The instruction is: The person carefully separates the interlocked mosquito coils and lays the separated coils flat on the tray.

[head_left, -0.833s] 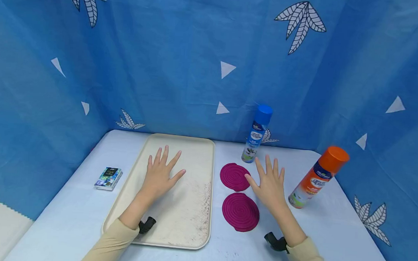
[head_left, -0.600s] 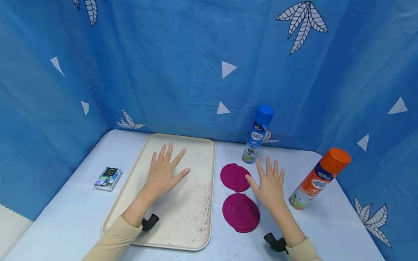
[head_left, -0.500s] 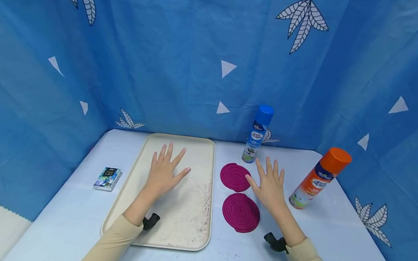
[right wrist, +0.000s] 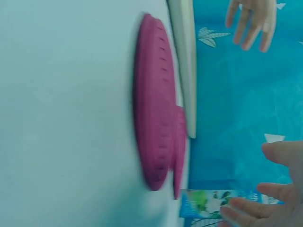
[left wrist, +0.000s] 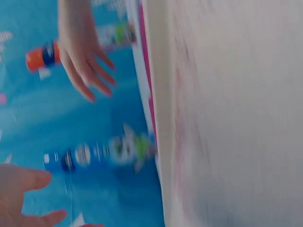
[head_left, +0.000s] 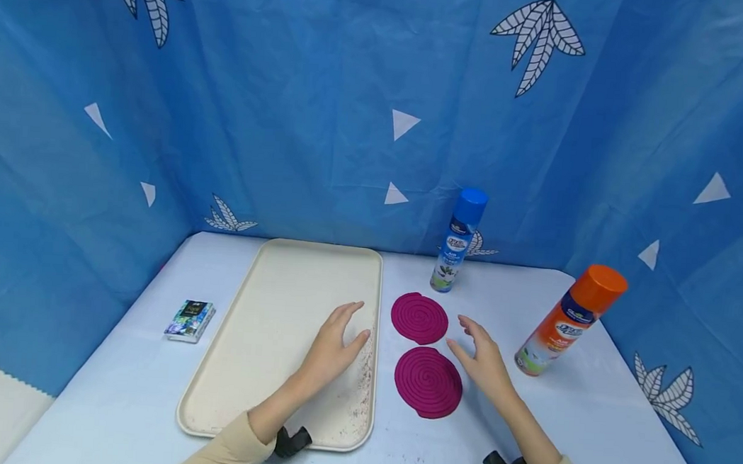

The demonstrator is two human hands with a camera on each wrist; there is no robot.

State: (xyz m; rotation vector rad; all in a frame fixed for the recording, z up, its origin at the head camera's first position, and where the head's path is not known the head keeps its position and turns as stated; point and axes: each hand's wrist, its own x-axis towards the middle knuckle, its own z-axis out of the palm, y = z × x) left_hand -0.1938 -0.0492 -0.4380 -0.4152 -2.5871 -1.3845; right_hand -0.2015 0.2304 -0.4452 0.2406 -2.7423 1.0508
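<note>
Lying just right of the cream tray (head_left: pixel 298 277) are two magenta mats (head_left: pixel 420 319) (head_left: pixel 428 382), with the right hand (head_left: pixel 486 361) farther right, the left hand (head_left: pixel 331 349) above the tray, both showing thumbs parted from relaxed fingers, a blue can (head_left: pixel 458 241) and an orange can (head_left: pixel 570 321) standing right of the tray, and a patterned pack (head_left: pixel 190 321) left of it.

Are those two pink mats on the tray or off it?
Off. The near mat and far mat lie on the table, white surface showing between them and the tray.

left hand (left wrist: pixel 12 198) lower left; right hand (left wrist: pixel 81 49) overlapping orange-capped can (left wrist: pixel 49 54); blue can (left wrist: pixel 97 154) below; pale tray (left wrist: pixel 162 94) rightward.
</note>
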